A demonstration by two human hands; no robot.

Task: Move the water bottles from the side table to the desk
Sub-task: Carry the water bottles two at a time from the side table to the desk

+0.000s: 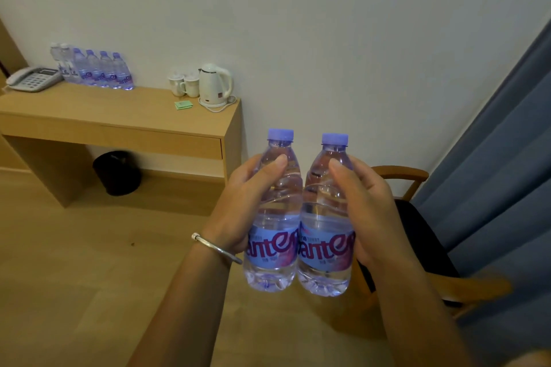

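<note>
While the desk [119,116] lay well ahead and to the left of both hands, a row of bottles [98,68] was already stood on it — part of the job judged done. Two bottles were carried upright, touching: one [272,217] was gripped by the left hand [238,205], the other [326,220] by the right hand [369,211] — neither yet delivered.

Dim, soft light; wide-angle edge warping.
</note>
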